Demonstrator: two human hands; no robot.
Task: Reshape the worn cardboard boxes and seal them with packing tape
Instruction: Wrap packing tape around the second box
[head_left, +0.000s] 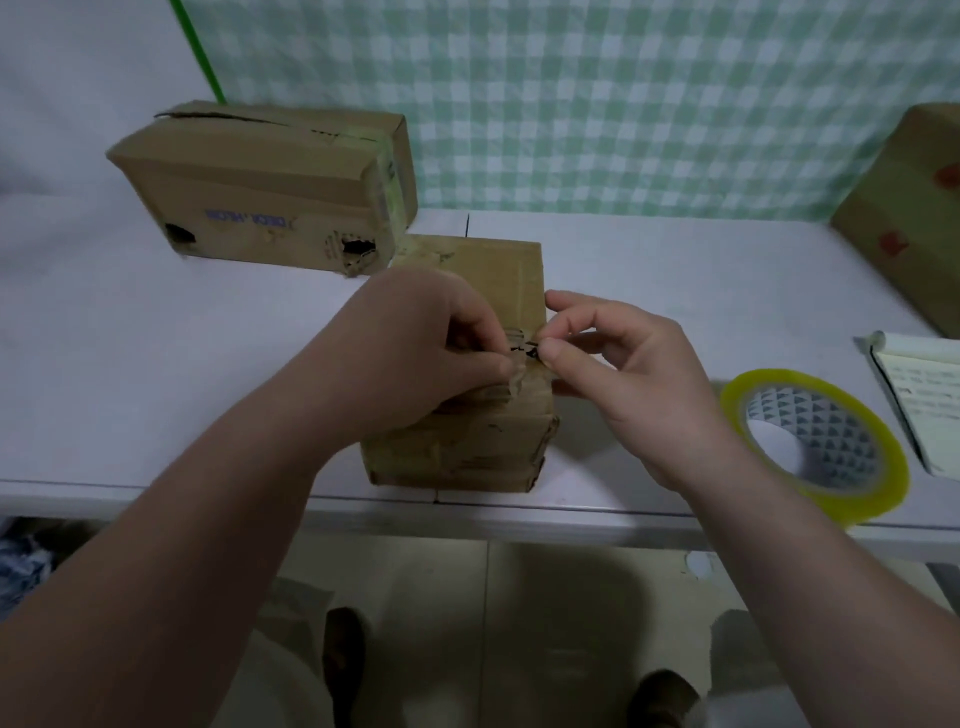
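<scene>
Head view: I see both hands meeting on top of the small box (483, 436), which stands at centre frame on the white table (156, 395), close to its front edge.
Left hand (431, 353): fingers curled, thumb and fingertips pinching the torn strip (525, 352) on the box's top face.
Right hand (623, 374): thumb and forefinger pinching the same strip from the right; the other fingers are loosely bent and hold nothing.
Torn strip: ragged and dark-marked (old tape or peeled card, I cannot tell which).
Step in hand: as I judge it, clearing or flattening the damaged top before any sealing.
Doing it well: I would pull low and along the surface rather than upward, so the liner does not tear further. I would keep the left hand's weight on the box so it does not tip, then press the crumpled near edge square.
Tape roll (852, 452): lying flat at lower right of the frame, near the right wrist and untouched, so sealing is not yet begun.
Second box (249, 192): upper left, holes in its front face, top flap lifting.
Third box (904, 218): right edge of the frame, only partly in view.
Notebook (924, 395): right edge, just beyond the roll.
Risk: tape laid over loose fibres will likely lift.
</scene>
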